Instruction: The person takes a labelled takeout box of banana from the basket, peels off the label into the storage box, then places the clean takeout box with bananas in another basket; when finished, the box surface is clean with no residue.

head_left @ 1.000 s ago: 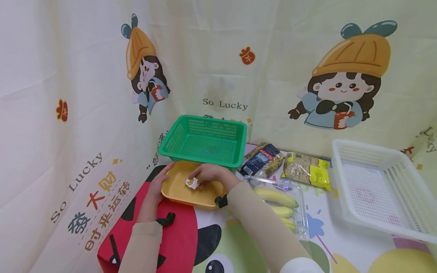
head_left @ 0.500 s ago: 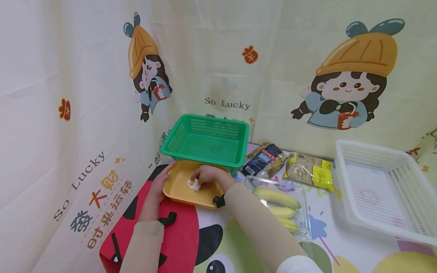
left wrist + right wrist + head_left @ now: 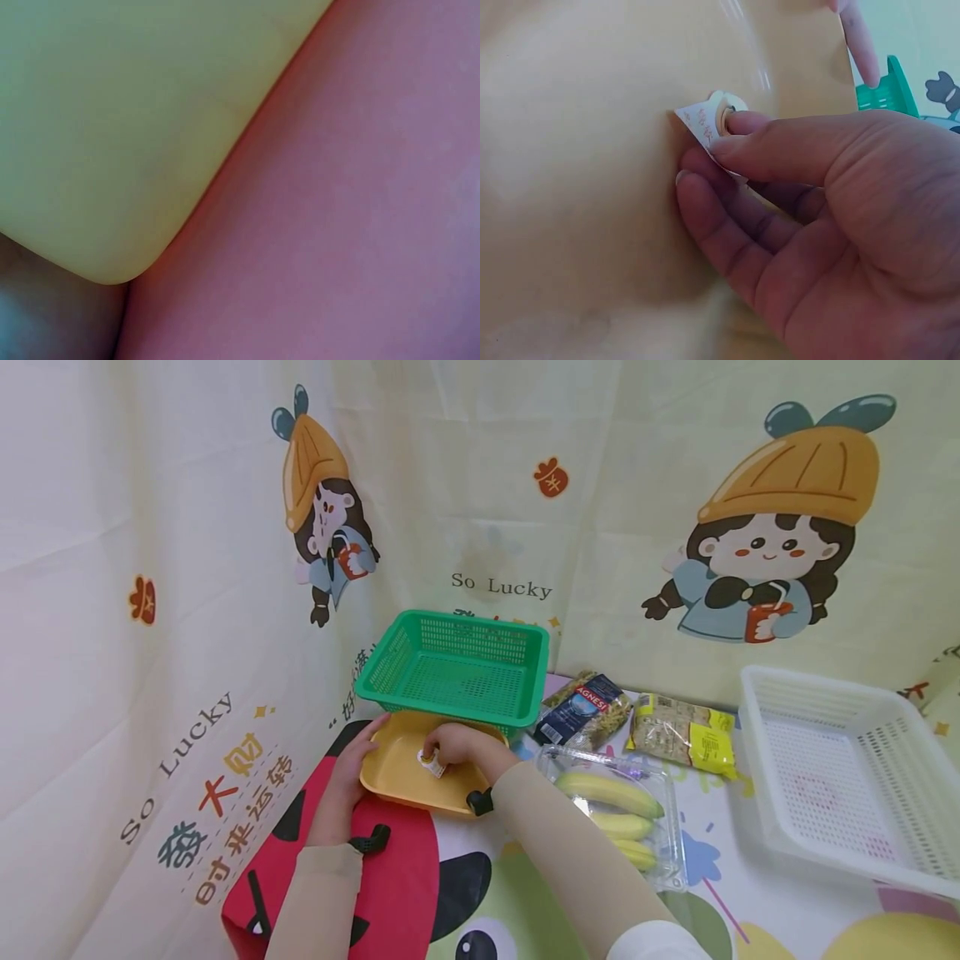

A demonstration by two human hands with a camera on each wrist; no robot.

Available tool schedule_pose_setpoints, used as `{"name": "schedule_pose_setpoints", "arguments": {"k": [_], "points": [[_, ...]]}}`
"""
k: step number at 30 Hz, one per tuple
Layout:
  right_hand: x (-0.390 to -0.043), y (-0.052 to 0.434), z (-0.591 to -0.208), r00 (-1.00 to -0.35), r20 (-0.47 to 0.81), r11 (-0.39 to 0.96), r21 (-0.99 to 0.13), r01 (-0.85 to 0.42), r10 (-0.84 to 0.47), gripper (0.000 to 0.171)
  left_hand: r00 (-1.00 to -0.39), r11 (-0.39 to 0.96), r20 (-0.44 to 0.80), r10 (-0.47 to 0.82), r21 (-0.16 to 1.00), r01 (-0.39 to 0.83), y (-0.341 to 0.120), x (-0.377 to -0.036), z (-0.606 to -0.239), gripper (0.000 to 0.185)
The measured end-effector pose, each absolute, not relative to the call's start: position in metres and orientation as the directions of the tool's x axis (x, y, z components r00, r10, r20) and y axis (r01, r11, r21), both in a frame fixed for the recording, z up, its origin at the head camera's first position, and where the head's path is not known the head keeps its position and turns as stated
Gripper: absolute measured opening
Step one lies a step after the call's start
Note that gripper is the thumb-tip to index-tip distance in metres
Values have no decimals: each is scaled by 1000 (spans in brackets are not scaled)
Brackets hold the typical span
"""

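An orange plastic basin point(image 3: 393, 772) stands on the table, just in front of the green basket. At its left end my left hand point(image 3: 347, 772) grips the wall, thumb at the rim and fingers along the outside. My right hand point(image 3: 467, 745) reaches into the basin and pinches a small white sticker point(image 3: 699, 126) with a banana picture between thumb and forefinger. The sticker is bent, with one corner close to the basin's floor; the fingertips hide part of it. In the left wrist view the basin's outer wall point(image 3: 112, 135) fills the upper left.
Behind the basin sits a green mesh basket point(image 3: 450, 697). To its right lie a pasta bag point(image 3: 581, 710) and a yellow-labelled bag point(image 3: 682, 735). A clear clamshell box point(image 3: 671, 827) holding bananas point(image 3: 615, 793) lies beside the right forearm. At far right stands a white basket point(image 3: 772, 793).
The right hand has shifted slightly inside the basin and tilted the sticker. The left hand keeps its grip on the basin's end. The head view has turned slightly.
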State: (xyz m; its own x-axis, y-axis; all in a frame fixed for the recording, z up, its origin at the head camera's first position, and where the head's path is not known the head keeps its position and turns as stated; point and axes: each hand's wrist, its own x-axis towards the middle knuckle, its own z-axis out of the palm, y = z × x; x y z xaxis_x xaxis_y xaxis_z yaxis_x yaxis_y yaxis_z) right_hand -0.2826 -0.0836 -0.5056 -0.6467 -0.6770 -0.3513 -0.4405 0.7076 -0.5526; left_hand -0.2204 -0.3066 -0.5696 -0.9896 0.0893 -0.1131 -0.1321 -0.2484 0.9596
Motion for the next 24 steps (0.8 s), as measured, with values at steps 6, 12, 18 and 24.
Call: {"name": "schedule_pose_setpoints", "arguments": {"k": [6,12,18,24], "points": [[-279,-84,-502,-671,-360,738,-515,-437,-648,27,-988,-269,-105,110,954,-132,-307,-221,-570,58],[-280,-84,-503,-665,-370,744,-492,-452,-649,31,-989,-272,-112,101,953,-135,-307,-222,-570,58],[-283,-79,-506,-679,-390,769,-467,-436,-622,34,-990,-246,-112,91,960,-131,-307,-222,-571,58],[-283,-75,-505,-682,-422,783,-493,-380,-597,36,-990,-245,-115,85,960,-132,-307,-221,-572,59]]}}
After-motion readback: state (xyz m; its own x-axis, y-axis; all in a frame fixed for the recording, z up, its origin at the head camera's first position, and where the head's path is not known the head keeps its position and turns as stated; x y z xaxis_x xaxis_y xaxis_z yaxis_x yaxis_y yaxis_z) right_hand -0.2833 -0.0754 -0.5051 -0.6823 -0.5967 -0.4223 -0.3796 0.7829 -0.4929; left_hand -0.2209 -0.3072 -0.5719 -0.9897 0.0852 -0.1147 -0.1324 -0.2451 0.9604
